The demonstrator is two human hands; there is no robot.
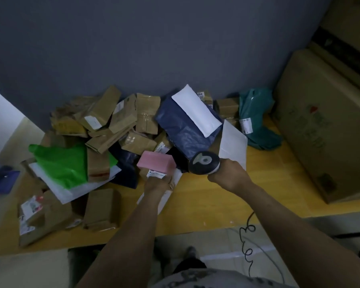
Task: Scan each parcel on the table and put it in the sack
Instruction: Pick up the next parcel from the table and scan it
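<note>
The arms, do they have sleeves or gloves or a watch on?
No gloves: the left hand and the right hand are bare, with no watch, ring or wristband showing. The left forearm and the right forearm have no sleeves on them. At the bottom edge is a grey shirt with dark print.

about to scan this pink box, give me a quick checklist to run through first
1. Grip on pink box by left hand: ok.
2. Box label on the near face uncovered: ok.
3. Hold on scanner by right hand: ok.
4. Aim of scanner at label: not ok, it sits beside the box, facing away.
5. Slack in cable hanging off the table: ok.
6. Place of sack: cannot tell, none in view.
</note>
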